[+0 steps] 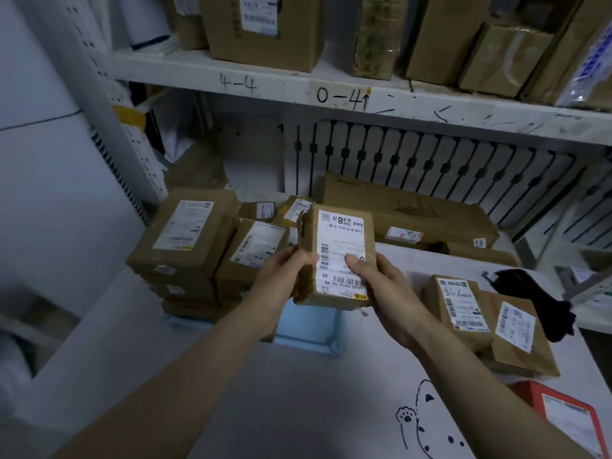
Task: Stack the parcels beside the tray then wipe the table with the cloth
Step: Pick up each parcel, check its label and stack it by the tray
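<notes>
The left hand and the right hand grasp one brown parcel just above the blue tray. The black cloth lies on the worktop, right of the tray.

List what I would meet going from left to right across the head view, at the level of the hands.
tall stack of parcels → left hand → held parcel → right hand → parcel with a handwritten mark on its label → black cloth
</notes>
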The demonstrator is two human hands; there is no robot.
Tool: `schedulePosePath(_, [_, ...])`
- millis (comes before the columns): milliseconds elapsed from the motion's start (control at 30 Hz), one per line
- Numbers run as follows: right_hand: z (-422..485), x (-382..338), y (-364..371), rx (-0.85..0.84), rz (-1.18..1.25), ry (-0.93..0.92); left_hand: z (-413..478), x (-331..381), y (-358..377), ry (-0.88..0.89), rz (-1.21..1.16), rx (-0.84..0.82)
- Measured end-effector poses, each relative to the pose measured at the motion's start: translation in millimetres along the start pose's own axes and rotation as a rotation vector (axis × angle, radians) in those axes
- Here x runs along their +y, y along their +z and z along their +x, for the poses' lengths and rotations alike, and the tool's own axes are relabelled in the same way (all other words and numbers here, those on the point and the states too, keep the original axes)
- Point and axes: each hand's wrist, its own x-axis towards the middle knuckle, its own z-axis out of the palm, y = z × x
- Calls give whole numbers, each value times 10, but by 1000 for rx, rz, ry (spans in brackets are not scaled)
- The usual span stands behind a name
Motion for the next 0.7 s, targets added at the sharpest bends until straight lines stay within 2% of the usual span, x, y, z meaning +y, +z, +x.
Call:
schedulePosePath(67, [79,-22,146,-5,4,3,-37,73,-160,80,82,60])
schedulePosePath(233, [332,-37,588,39,-27,41,-22,117,-671,290,155,485])
schedulePosePath(333, [518,-30,860,92,-63,73,75,73,-1058,334,178,705])
schedulePosePath(433, [705,-30,1121,136,-76,100,180,39,-1384,336,330,883])
schedulePosePath(533, [864,-53,1353,172,-99,98,269,19,-1611,246,514,965])
schedulePosePath(700, [1049,-60,1597,187,-177,121,396,-93,-1807,184,423,899])
